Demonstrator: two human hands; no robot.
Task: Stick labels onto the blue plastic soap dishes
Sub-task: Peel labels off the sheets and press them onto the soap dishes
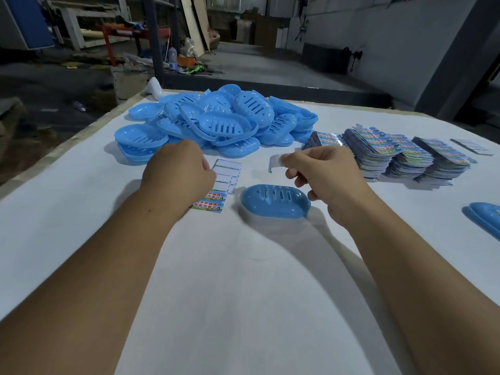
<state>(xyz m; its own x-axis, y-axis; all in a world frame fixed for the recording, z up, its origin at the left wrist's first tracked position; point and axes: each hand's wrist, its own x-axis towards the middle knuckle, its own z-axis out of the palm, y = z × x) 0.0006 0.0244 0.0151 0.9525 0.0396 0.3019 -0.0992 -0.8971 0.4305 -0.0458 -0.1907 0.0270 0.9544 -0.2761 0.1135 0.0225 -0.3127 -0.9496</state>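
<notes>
One blue soap dish lies upside down on the white table, slots facing up, between my hands. My right hand pinches a small peeled label above and behind that dish, its pale back towards me. My left hand rests with curled fingers on a label sheet that lies flat on the table; the sheet's upper rows are bare, and colourful labels show on the lower rows. I cannot tell whether the left fingers pinch the sheet.
A big heap of blue soap dishes fills the far middle of the table. Stacks of label sheets stand at the far right. Another blue dish sits at the right edge. The table's left edge runs diagonally.
</notes>
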